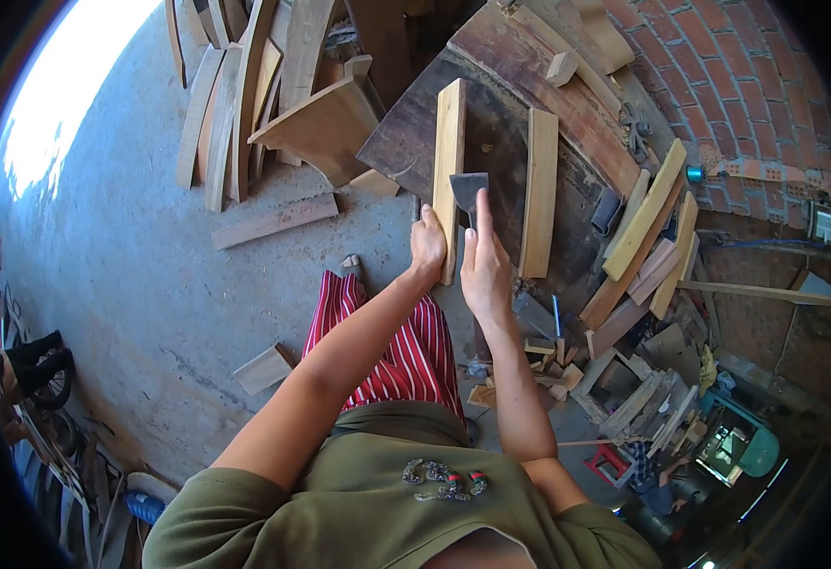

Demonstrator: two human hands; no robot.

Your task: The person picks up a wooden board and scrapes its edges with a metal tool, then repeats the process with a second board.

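A long pale wooden board (450, 142) juts over the dark workbench (406, 142), its near end gripped by my left hand (428, 245) along the left edge. My right hand (488, 270) is closed around a putty knife (470, 190), index finger stretched along it toward the wide metal blade. That blade overlaps the board's right edge in this view; the handle is hidden in my palm. To the right, a second, slightly curved wooden board (539, 190) lies on the bench.
Several wooden pieces (645, 223) are stacked at the bench's right side. Curved boards (245, 104) lean together at upper left, and a loose plank (275, 221) lies on the concrete floor (169, 313). A brick wall (729, 85) rises at upper right. Another person (657, 484) is at lower right.
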